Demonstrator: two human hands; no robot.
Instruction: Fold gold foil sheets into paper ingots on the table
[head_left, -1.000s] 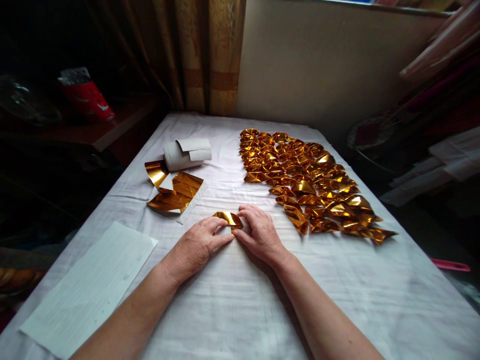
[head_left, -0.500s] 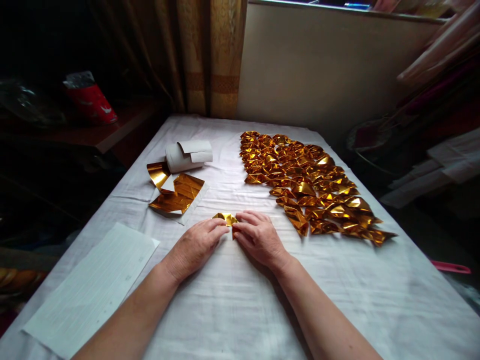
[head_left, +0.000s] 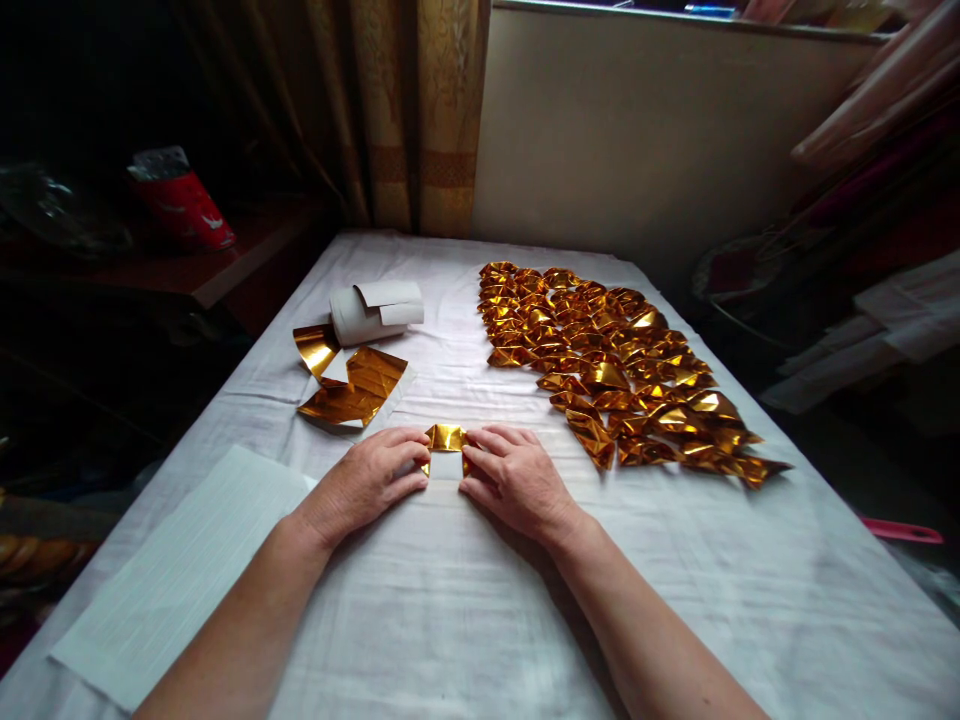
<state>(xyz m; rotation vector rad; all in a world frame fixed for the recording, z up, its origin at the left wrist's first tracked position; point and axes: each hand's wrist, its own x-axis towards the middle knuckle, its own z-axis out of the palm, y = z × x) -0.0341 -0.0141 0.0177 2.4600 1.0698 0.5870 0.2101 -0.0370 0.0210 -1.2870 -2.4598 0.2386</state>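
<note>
A small folded strip of gold foil paper lies between my two hands on the white cloth, its ends bent down toward me. My left hand pinches its left end, and my right hand pinches the right end; the fingers partly cover both ends. Just beyond my left hand are loose gold foil sheets, their shiny side up. To the right of my hands, many folded gold foil pieces lie in close rows.
A roll of white-backed paper lies behind the loose sheets. At the left a pale paper sheet lies partly under my forearm. A red cup stands on a dark side shelf. Beyond the right table edge is a pink handle.
My left hand has shifted a little left and the gap between my hands has widened. More of the gold strip shows, with both bent ends now visible.
</note>
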